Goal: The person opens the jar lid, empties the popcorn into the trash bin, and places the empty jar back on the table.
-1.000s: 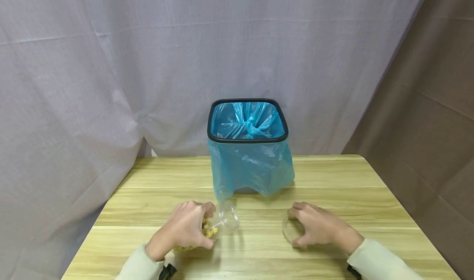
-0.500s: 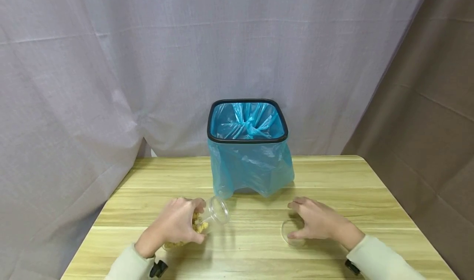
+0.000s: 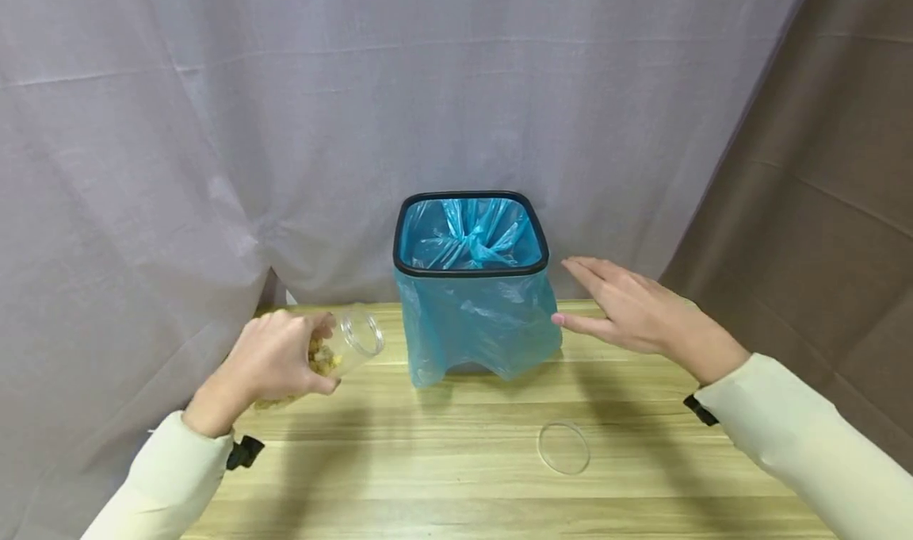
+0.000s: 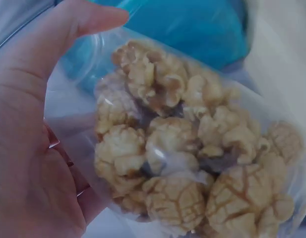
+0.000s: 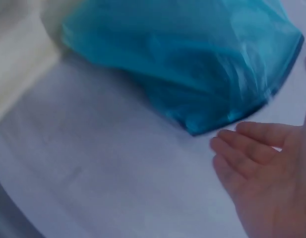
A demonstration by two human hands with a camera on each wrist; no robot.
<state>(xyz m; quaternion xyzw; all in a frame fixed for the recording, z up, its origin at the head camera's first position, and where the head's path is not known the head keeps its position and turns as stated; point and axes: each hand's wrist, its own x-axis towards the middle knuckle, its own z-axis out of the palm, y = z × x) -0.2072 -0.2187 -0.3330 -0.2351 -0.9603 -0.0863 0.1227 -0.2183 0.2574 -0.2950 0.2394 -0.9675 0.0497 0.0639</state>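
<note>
My left hand point(image 3: 274, 358) grips a clear jar point(image 3: 362, 332) in the head view, held tilted above the table with its uncovered mouth toward the right. Brown caramel popcorn point(image 4: 172, 153) fills much of the jar in the left wrist view. Over the table's right side, my right hand point(image 3: 635, 306) holds nothing, its fingers straight and thumb apart. Those fingertips are just right of a bin point(image 3: 474, 273) with a black rim and a blue liner bag point(image 3: 478, 318). A clear round lid point(image 3: 563, 448) lies flat on the table in front of the bin.
The light wood table point(image 3: 442, 476) carries the bin near its back edge. Grey cloth point(image 3: 321, 128) hangs behind and to the left, and a brown cloth point(image 3: 820, 231) hangs on the right.
My left hand has moved left and upward with the jar. My right hand has left the lid on the table and risen toward the bin's right side, its fingers straightening.
</note>
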